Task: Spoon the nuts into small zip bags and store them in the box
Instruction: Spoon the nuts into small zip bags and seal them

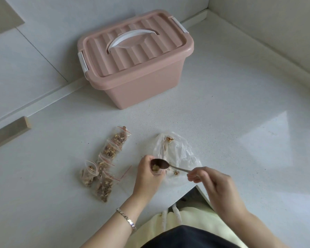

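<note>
The left hand (147, 174) grips 1 small clear zip bag (155, 170), and the right hand (209, 181) pinches the thin handle of 1 dark metal spoon (177, 168) tipped over its mouth. Nuts could spill onto the white tabletop (240, 140) if the spoon tips too fast or the mouth folds shut. I count about 5 filled little zip bags (108, 152) to the left, 1 big crinkly clear plastic bag (179, 153) nearly empty, and 1 pink plastic box (136, 68), lid shut, far behind.

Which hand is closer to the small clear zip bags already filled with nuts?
Left. The left hand is just right of the filled clear zip bags; the right hand, holding the metal spoon by its handle, is farther right.
</note>
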Demonstrator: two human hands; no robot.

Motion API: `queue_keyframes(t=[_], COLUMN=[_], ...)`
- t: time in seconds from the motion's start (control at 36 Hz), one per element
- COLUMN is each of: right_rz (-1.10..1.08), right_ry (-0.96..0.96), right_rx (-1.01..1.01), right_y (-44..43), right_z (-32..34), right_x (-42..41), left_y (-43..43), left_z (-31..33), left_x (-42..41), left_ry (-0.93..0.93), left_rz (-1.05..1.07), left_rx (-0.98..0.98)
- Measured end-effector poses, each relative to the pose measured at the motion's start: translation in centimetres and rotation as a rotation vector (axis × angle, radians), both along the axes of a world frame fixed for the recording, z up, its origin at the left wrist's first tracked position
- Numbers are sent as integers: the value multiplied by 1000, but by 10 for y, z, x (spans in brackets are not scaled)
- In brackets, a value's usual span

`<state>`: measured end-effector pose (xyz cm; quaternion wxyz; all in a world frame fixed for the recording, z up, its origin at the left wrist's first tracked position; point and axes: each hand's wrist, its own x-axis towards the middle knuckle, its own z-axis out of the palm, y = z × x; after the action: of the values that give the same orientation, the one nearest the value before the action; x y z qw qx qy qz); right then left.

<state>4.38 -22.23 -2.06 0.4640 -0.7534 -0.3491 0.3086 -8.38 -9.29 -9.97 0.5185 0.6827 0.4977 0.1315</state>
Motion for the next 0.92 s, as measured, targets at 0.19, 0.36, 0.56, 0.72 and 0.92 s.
queue_keyframes(t=[0.19, 0.36, 0.56, 0.72, 0.92], right_rz=[-197, -200, -83, -223, -389], right_ry=[-22, 23, 14, 252, 628], right_rx=[67, -107, -189, -200, -197], right_y=[-6, -10, -4, -1, -3], right_z=[2, -11, -24, -32, -41], right_x=[8, 19, 5, 9, 17], left_y=[1, 3, 4, 8, 11], left_z=[2, 1, 8, 13, 12], left_x=[0, 11, 24, 22, 15], left_ry=[54, 58, 406, 455, 88], left_rz=[-2, 146, 31, 37, 263], left_rx=[33, -91, -2, 12, -214])
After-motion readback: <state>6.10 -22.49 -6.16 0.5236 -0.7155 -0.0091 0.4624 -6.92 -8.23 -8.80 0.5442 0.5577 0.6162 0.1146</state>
